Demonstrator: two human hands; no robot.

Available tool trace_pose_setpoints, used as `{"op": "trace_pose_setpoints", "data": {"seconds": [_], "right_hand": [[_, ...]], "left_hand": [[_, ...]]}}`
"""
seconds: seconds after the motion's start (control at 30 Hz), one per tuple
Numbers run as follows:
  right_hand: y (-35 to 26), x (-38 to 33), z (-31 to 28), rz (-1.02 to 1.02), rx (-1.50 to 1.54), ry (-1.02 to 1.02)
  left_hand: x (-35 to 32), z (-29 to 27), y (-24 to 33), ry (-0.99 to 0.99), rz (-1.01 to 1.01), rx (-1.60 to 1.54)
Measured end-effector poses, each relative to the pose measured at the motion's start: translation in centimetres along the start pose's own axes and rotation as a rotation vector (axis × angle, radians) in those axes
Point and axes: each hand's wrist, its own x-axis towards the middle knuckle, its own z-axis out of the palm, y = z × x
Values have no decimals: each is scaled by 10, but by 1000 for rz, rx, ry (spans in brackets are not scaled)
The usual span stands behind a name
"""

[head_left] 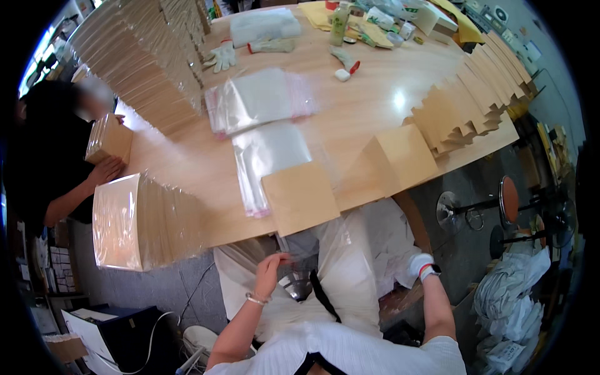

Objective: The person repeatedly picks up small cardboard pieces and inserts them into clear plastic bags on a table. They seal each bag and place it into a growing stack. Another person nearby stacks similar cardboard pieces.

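My bare left hand (270, 274) is over my lap below the table edge, fingers pinched together at the edge of a thin clear plastic film (357, 247). The film spreads across my lap toward the right. Out at the right, my right hand (420, 265) wears a white glove and is blurred, beside the film; its fingers cannot be made out. Just above my lap, a square brown kraft piece (300, 197) lies at the table edge, partly over a stack of clear plastic bags (272, 153). More clear bags (259, 100) with pinkish edges lie beyond.
Plastic-wrapped brown stacks (119, 222) stand at the left, a taller one (137, 56) behind. Leaning kraft pieces (462, 109) line the table's right side. Gloves (222, 56), a bottle (339, 24) are farther back. A person (50, 144) at left holds a wrapped stack. Stools (508, 200) stand right.
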Motion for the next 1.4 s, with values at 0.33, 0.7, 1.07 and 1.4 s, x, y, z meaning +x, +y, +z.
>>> {"op": "trace_pose_setpoints", "data": {"seconds": [0.33, 0.7, 1.07, 1.4], "right_hand": [[-194, 40, -204, -1232, 348, 812], [-215, 42, -193, -495, 805, 297], [-241, 32, -194, -117, 780, 360], [-264, 15, -219, -394, 1440, 242]], "left_hand": [[35, -10, 71, -191, 1250, 1235], [47, 12, 58, 300, 354, 515], [45, 11, 66, 326, 110, 416], [6, 5, 148, 167, 415, 470]]}}
